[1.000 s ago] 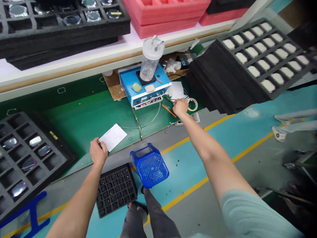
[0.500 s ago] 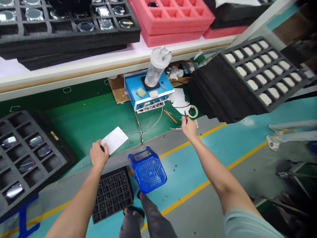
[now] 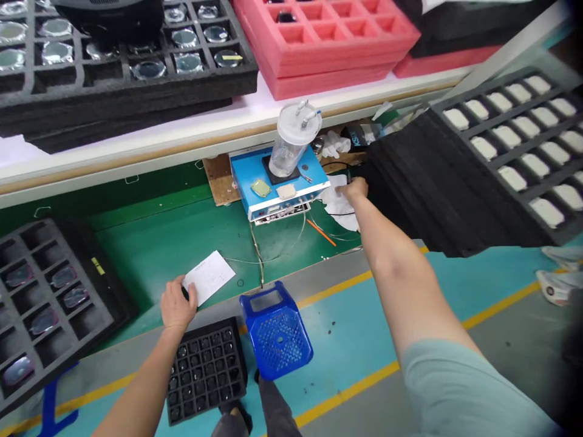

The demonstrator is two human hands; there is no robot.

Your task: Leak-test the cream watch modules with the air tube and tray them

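Paper slip [image 3: 209, 277] near bench edge [image 3: 300, 271]

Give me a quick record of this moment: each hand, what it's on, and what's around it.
Left hand: holding a paper slip
Right hand: resting on a white sheet
Beside right hand: blue machine topped by a clear lidded jar; orange stick below
Below left hand: black tray; blue basket
Far left: foam tray of lenses
Far side: pink foam tray
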